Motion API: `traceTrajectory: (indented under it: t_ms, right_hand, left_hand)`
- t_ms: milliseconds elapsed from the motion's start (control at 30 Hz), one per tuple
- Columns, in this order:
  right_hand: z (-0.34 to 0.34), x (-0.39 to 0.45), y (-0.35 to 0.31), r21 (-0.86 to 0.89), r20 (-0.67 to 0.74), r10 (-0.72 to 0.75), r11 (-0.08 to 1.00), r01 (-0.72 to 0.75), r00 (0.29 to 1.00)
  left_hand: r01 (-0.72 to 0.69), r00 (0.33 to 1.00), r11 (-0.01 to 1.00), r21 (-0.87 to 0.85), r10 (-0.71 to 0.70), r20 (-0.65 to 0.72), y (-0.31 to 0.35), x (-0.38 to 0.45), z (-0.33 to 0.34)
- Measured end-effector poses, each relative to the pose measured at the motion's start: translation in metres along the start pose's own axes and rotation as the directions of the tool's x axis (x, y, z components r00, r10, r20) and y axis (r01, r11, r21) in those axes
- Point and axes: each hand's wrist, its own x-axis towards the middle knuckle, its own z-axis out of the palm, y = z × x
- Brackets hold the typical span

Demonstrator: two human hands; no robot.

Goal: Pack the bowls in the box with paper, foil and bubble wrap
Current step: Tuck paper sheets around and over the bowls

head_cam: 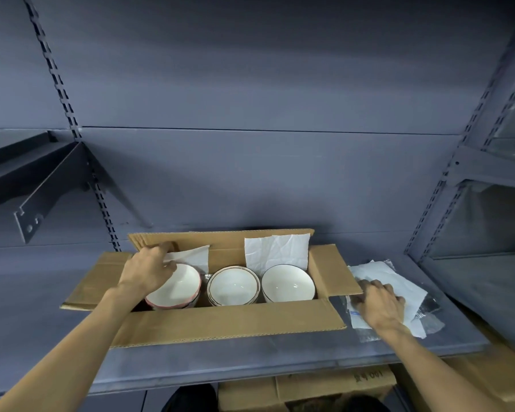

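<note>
An open cardboard box (229, 322) sits on a grey shelf and holds three stacks of white bowls: a red-rimmed one (179, 288) at left, a brown-rimmed one (233, 285) in the middle, a dark-rimmed one (287, 282) at right. My left hand (147, 270) pinches a white paper sheet (192, 255) standing behind the left bowl. Another white paper sheet (277, 251) leans on the back flap behind the right bowl. My right hand (379, 303) rests with curled fingers on a pile of white paper (378, 273), foil (427, 312) and clear wrap beside the box.
The grey shelf (250, 361) has a back wall close behind the box. A shelf bracket (42, 200) juts out at upper left and another shelving unit (482, 233) stands at right. A second cardboard box (306, 388) sits below the shelf edge.
</note>
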Motion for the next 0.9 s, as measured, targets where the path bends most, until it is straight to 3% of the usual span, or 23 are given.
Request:
traceTrajectory:
  t_ms: [133, 267, 400, 467, 567, 667, 733, 800, 900]
  right_hand:
    - [-0.005, 0.0, 0.005, 0.091, -0.044, 0.079, 0.993, -0.074, 0.996]
    - [-0.022, 0.006, 0.007, 0.38, -0.265, 0.313, 0.903, -0.199, 0.912]
    - [-0.057, 0.008, -0.013, 0.537, -0.46, 0.364, 0.841, -0.073, 0.81]
    - [-0.077, 0.009, -0.027, 0.593, -0.529, 0.304, 0.8, 0.089, 0.792]
    - [-0.099, -0.001, -0.059, 0.584, -0.608, 0.045, 0.702, 0.408, 0.792]
    - [-0.114, -0.017, -0.099, 0.529, -0.695, -0.113, 0.589, 0.611, 0.71]
    - [-0.119, -0.025, -0.126, 0.518, -0.725, -0.153, 0.52, 0.679, 0.671]
    - [-0.119, -0.032, -0.15, 0.522, -0.701, -0.208, 0.502, 0.69, 0.682]
    - [-0.111, -0.038, -0.18, 0.463, -0.712, -0.294, 0.486, 0.741, 0.638]
  left_hand:
    - [-0.041, 0.996, 0.999, 0.02, 0.042, -0.074, 0.009, -0.002, 0.002]
    - [0.034, 0.997, 0.984, 0.175, -0.022, -0.072, 0.009, -0.001, 0.001]
    - [0.133, 0.979, 0.962, 0.239, -0.091, -0.18, 0.014, -0.005, -0.004]
    - [0.149, 0.967, 0.96, 0.238, -0.092, -0.236, 0.018, -0.008, -0.006]
    - [0.109, 0.967, 0.969, 0.221, -0.052, -0.248, 0.018, -0.008, -0.009]
    - [0.114, 0.966, 0.981, 0.158, -0.072, -0.247, 0.015, -0.007, -0.009]
    - [0.163, 0.95, 0.979, 0.124, -0.122, -0.289, 0.015, -0.006, -0.013]
    - [0.173, 0.939, 0.979, 0.11, -0.131, -0.319, 0.016, -0.005, -0.018]
    - [-0.088, 0.962, 0.99, -0.111, 0.055, -0.268, 0.023, -0.007, -0.029]
